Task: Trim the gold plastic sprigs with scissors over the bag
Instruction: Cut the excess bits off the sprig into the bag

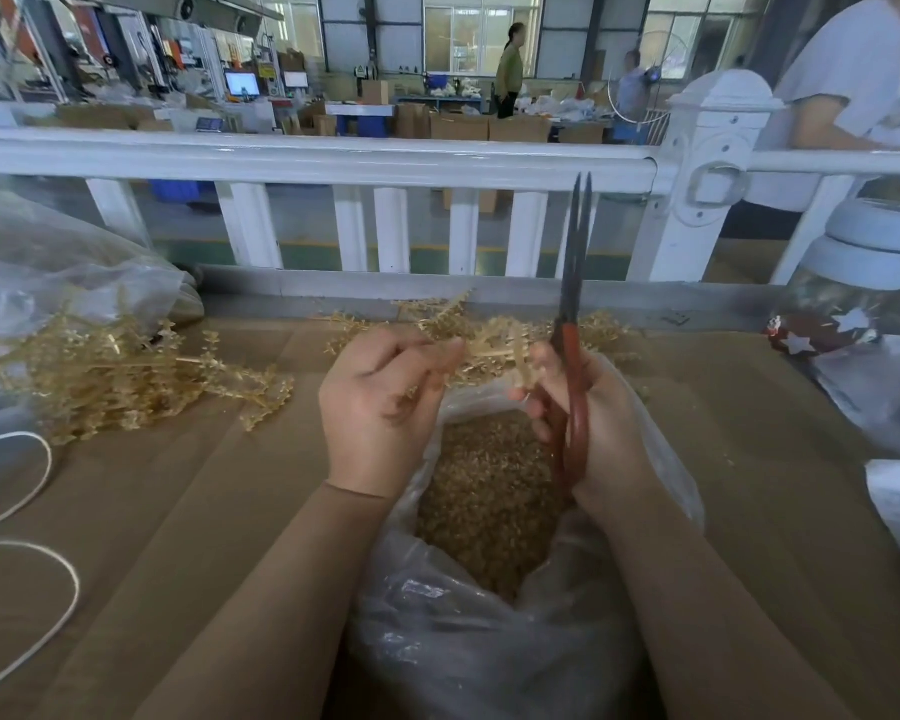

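We hold both hands over an open clear bag [489, 662] of gold trimmings. Our left hand [380, 402] pinches a gold sprig [494, 345] with curled fingers, knuckles up. Our right hand [588, 423] grips red-handled scissors [572, 324], fingers wrapped round the handles. The blades point straight up and away, slightly parted, long axis near vertical. The sprig lies crosswise between the hands. More sprigs [120, 376] are heaped to the left on brown card [178, 511]. A white railing [333, 163] runs behind.
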